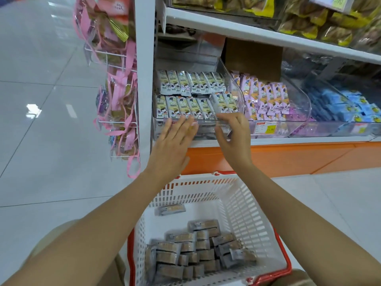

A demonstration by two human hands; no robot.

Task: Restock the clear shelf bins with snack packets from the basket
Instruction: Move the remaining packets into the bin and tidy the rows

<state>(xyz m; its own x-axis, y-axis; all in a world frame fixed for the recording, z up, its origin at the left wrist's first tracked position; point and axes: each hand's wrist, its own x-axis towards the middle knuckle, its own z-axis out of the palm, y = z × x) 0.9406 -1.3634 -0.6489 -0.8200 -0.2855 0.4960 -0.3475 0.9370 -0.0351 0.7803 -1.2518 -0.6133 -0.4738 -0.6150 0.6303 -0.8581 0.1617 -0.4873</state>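
Left hand (pixel 172 141) spread flat, right hand (pixel 234 139) curled (pinching anything? can't tell) against a bin (pixel 237 87) that looks full. Basket (pixel 206 183) right below them has plenty of packets (pixel 185 256) left.

price label (pixel 265 127) print unreadable, basket (pixel 247 213) cropped below
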